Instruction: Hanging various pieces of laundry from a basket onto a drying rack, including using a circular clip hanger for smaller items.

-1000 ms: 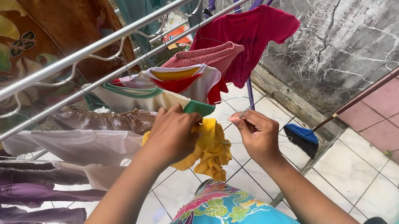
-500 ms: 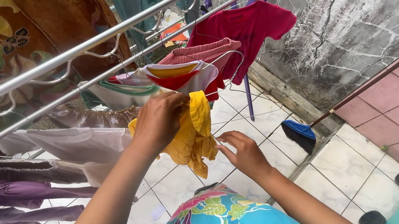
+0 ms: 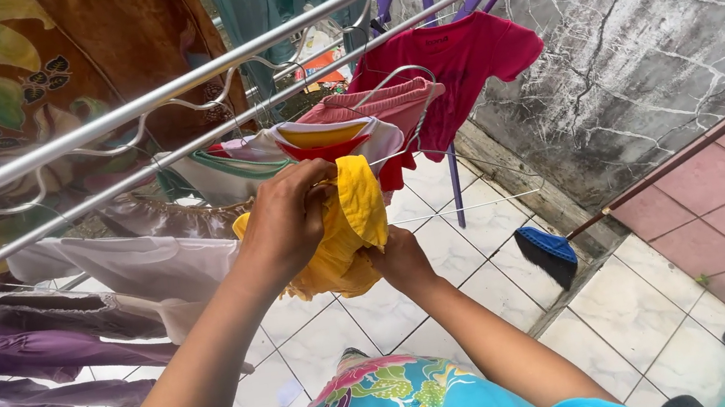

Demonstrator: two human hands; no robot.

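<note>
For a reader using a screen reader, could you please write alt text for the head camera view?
Both hands grip a yellow garment under a metal drying rail: the left hand bunches its top, the right hand holds it from below. Clothes on wire hangers fill the rail, among them a red T-shirt, above a white tiled floor and a blue-headed broom.
</note>
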